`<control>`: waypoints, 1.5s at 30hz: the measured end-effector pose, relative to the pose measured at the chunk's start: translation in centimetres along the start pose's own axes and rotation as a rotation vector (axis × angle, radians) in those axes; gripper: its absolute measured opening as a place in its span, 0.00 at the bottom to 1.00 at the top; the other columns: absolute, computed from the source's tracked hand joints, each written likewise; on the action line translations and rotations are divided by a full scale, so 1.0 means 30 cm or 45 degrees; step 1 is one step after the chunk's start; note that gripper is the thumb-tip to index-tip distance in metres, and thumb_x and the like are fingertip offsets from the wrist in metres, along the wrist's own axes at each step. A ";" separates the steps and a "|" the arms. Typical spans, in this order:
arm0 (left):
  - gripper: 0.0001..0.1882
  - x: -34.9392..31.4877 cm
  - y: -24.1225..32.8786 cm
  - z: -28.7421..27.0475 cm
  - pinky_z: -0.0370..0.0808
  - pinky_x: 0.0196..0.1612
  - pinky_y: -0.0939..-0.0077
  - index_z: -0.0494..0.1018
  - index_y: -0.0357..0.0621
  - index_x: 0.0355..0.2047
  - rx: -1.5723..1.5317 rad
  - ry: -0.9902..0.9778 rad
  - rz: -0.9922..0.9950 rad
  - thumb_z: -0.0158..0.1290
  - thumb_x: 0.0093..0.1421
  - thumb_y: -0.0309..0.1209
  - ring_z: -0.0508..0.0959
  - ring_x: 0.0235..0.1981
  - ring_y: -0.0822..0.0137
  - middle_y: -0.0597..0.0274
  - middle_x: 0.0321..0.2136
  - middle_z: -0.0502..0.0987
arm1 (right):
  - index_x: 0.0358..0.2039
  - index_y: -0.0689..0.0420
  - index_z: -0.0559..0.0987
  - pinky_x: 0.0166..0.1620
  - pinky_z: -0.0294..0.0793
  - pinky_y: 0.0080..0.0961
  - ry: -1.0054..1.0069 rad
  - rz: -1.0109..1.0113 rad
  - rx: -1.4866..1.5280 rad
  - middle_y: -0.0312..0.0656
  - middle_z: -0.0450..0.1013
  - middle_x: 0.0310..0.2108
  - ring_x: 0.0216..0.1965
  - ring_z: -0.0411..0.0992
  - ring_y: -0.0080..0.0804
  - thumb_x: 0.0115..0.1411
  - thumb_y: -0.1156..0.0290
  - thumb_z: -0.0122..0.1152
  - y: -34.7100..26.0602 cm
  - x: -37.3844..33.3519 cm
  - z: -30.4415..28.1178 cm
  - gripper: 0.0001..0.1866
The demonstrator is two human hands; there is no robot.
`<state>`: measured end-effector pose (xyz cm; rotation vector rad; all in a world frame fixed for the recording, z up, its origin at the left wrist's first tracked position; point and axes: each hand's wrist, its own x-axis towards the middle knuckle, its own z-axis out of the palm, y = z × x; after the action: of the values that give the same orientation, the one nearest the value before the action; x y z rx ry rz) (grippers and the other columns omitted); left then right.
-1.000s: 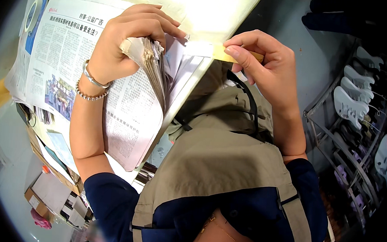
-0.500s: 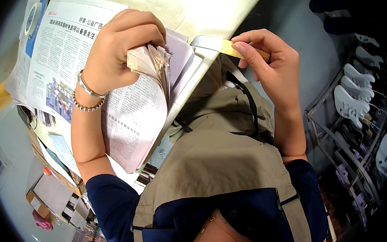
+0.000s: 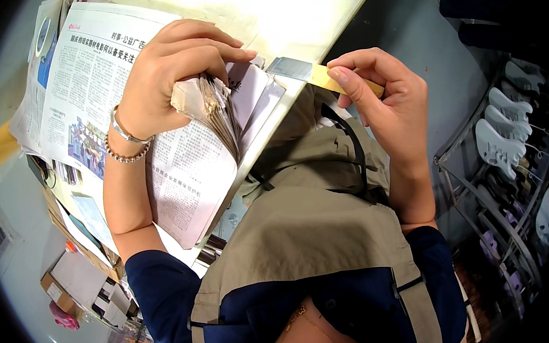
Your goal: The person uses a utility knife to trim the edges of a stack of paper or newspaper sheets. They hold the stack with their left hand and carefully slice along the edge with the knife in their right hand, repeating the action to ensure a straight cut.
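My left hand [image 3: 167, 83], with a bracelet and a beaded band at the wrist, is wrapped over a thick, worn wad of folded paper [image 3: 212, 108] with brownish layered edges. Its upper fingers reach toward the blade, and the thumb is hidden. Beneath the wad lies a stack of newspapers [image 3: 188, 191] on the table. My right hand [image 3: 383, 93] pinches the yellow handle of a flat, grey-bladed scraper [image 3: 291, 68] between thumb and fingers. The blade points left over the table's edge, near the paper stack and a short gap from my left fingertips.
A pale table [image 3: 284, 18] runs away from me, its edge slanting at my lap. At the right stands a metal rack [image 3: 459, 189] hung with white guitar-shaped pieces [image 3: 499, 147]. A cardboard box [image 3: 56, 293] and a pink item [image 3: 64, 316] lie at the lower left.
My left hand's upper fingers have straightened out from a tighter curl, and the wad shows slightly lower. My right hand and the scraper have shifted only a little.
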<state>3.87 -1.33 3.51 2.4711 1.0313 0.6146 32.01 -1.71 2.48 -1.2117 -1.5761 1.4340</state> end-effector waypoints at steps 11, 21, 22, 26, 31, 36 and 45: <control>0.12 -0.006 -0.006 -0.011 0.72 0.55 0.60 0.72 0.49 0.23 -0.007 0.028 0.097 0.64 0.40 0.36 0.82 0.45 0.58 0.62 0.39 0.85 | 0.36 0.64 0.81 0.27 0.67 0.13 -0.003 0.020 0.005 0.37 0.79 0.25 0.24 0.73 0.15 0.62 0.72 0.65 -0.006 -0.002 0.002 0.07; 0.12 -0.008 -0.011 -0.008 0.73 0.53 0.59 0.74 0.49 0.23 -0.003 0.045 0.101 0.64 0.40 0.36 0.83 0.42 0.59 0.63 0.35 0.85 | 0.35 0.64 0.81 0.26 0.68 0.13 0.024 -0.004 0.000 0.37 0.79 0.26 0.23 0.73 0.16 0.61 0.72 0.65 -0.002 0.004 -0.003 0.07; 0.12 -0.007 -0.010 -0.010 0.74 0.52 0.60 0.74 0.49 0.23 -0.008 0.042 0.102 0.64 0.40 0.36 0.83 0.41 0.59 0.63 0.34 0.85 | 0.35 0.64 0.81 0.26 0.68 0.13 0.035 -0.019 -0.003 0.37 0.79 0.25 0.23 0.73 0.16 0.61 0.73 0.65 0.002 0.008 -0.004 0.07; 0.11 -0.002 -0.010 -0.006 0.74 0.48 0.64 0.74 0.49 0.23 -0.039 0.064 0.104 0.64 0.40 0.35 0.82 0.36 0.60 0.64 0.31 0.84 | 0.35 0.63 0.82 0.24 0.64 0.12 -0.003 -0.129 -0.112 0.35 0.78 0.24 0.22 0.71 0.14 0.62 0.71 0.65 -0.016 0.031 -0.015 0.07; 0.12 0.004 -0.010 -0.003 0.74 0.43 0.67 0.73 0.47 0.23 -0.057 0.067 0.126 0.64 0.41 0.35 0.80 0.33 0.60 0.63 0.32 0.84 | 0.35 0.61 0.82 0.20 0.58 0.12 -0.205 -0.251 -0.328 0.31 0.75 0.22 0.21 0.68 0.12 0.62 0.69 0.65 -0.054 0.094 -0.034 0.08; 0.14 0.005 0.003 0.004 0.73 0.45 0.65 0.73 0.45 0.19 -0.066 0.075 0.051 0.62 0.45 0.42 0.81 0.33 0.60 0.59 0.31 0.84 | 0.34 0.62 0.82 0.23 0.61 0.12 -0.290 -0.293 -0.347 0.31 0.73 0.23 0.22 0.67 0.13 0.62 0.68 0.65 -0.063 0.157 -0.046 0.09; 0.14 0.010 -0.003 0.009 0.73 0.42 0.67 0.74 0.45 0.19 -0.076 0.084 0.060 0.62 0.41 0.41 0.78 0.33 0.59 0.59 0.32 0.84 | 0.33 0.64 0.81 0.26 0.66 0.16 -0.546 -0.159 -0.488 0.37 0.74 0.21 0.22 0.69 0.18 0.63 0.68 0.63 -0.172 0.220 -0.072 0.10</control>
<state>4.15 -1.10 3.31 2.4441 0.9669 0.7361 30.78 5.41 7.21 -1.0259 -2.2600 1.4142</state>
